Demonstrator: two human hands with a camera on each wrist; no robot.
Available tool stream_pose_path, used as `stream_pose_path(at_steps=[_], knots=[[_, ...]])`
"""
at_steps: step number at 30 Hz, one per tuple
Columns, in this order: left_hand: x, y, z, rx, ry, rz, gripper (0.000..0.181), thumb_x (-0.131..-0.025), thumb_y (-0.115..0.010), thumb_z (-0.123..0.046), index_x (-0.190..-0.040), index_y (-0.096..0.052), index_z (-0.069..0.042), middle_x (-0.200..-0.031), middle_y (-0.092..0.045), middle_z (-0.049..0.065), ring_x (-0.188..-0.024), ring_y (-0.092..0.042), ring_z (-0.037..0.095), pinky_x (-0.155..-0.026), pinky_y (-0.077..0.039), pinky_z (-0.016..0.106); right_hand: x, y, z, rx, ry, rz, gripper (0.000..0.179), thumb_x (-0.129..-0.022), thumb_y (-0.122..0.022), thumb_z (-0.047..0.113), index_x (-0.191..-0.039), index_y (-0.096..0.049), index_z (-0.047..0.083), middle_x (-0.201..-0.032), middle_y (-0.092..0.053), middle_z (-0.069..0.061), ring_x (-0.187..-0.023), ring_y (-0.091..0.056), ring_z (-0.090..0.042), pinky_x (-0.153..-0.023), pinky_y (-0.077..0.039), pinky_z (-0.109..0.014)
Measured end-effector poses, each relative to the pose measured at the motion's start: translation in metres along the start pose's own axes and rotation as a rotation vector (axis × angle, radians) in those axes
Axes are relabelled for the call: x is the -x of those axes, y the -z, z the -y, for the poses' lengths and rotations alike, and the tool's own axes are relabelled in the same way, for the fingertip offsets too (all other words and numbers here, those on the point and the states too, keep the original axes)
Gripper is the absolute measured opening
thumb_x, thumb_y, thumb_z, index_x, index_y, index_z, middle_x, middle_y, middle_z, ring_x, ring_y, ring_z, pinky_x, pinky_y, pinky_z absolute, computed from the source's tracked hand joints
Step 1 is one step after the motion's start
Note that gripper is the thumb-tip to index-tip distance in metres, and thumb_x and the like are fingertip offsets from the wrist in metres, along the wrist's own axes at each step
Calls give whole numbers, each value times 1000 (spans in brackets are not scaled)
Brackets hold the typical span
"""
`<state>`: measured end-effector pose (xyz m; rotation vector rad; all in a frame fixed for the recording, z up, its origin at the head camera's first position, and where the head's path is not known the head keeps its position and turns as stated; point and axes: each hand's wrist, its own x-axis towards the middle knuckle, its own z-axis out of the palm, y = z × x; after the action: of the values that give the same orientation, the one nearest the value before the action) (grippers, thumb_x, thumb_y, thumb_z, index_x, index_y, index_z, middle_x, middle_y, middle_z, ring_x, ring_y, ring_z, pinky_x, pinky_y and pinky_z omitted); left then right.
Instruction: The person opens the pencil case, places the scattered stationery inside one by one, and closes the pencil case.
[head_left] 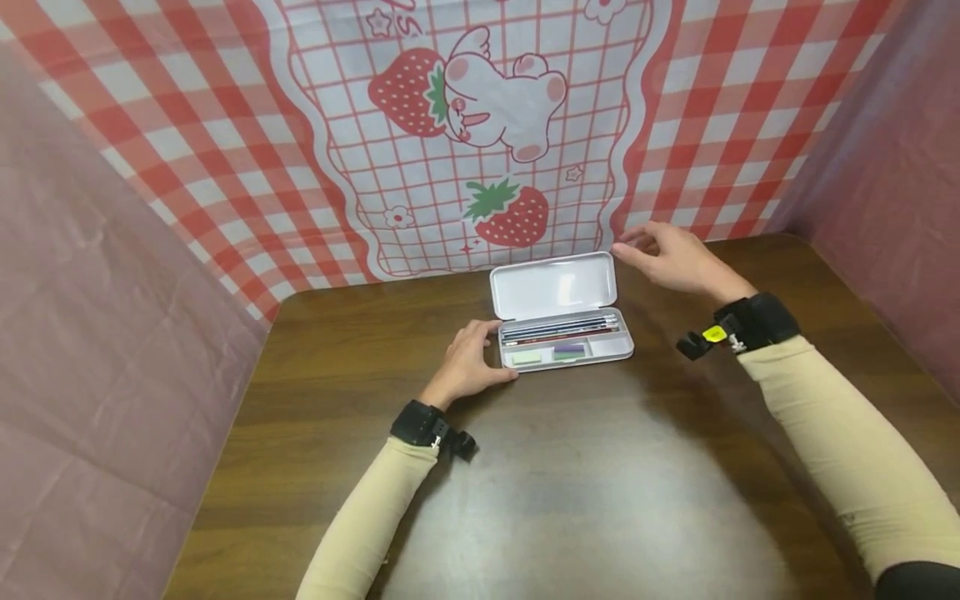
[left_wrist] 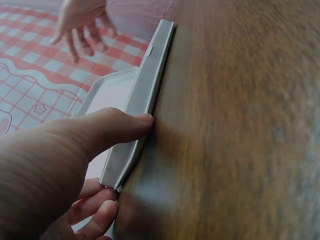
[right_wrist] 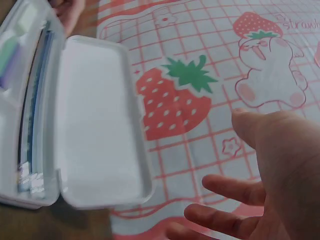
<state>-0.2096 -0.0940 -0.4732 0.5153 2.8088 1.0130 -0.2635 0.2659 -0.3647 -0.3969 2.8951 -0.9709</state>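
Note:
A white pencil case (head_left: 611,345) stands on the table with its lid (head_left: 551,285) raised at the back. Several pencils (head_left: 558,330) lie side by side in its long rear compartment. In front are a pale green block (head_left: 527,357) and a purple-and-green block (head_left: 569,352), in separate sections. My left hand (head_left: 467,362) grips the case's left end; in the left wrist view the thumb (left_wrist: 122,125) presses the front wall and the fingers bend around the end. Held in the air beside the lid's right corner, my right hand (head_left: 678,260) has its fingers spread and nothing in them.
The brown wooden table (head_left: 480,508) carries the case near its far edge. Behind it hangs a red-and-white checked cloth (head_left: 720,108) with strawberry prints. Pink cloth (head_left: 97,350) hangs on the left and right sides. Both wrists wear black camera straps.

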Motion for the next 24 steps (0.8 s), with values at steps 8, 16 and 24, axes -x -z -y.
stream_pose_path(at_steps=[8,16,24], knots=[[0,2,2,-12,1,-2,92,-85,-97,-28,-162,-54,-5,-154,-63,17,-139,-62,35,-120,-50,53,-33,-10,23,84,103,-80,64,-113,-63,42,-161,-56,-1,-156,-58,-32,-142,-55,-51,-118,-48,-74],[0,0,3,-18,0,-1,92,-84,-96,-29,-162,-54,-5,-155,-62,17,-139,-62,35,-120,-49,53,-54,-42,21,23,115,-23,61,-116,-59,35,-169,-49,7,-176,-43,-29,-165,-39,-52,-132,-34,-76],[0,-1,2,-26,-12,-18,90,-85,-95,-30,-162,-54,-5,-154,-63,17,-136,-62,33,-117,-50,51,-58,-55,23,-15,115,-7,43,-116,-61,22,-150,-67,-3,-150,-69,-30,-144,-64,-49,-120,-52,-66]])
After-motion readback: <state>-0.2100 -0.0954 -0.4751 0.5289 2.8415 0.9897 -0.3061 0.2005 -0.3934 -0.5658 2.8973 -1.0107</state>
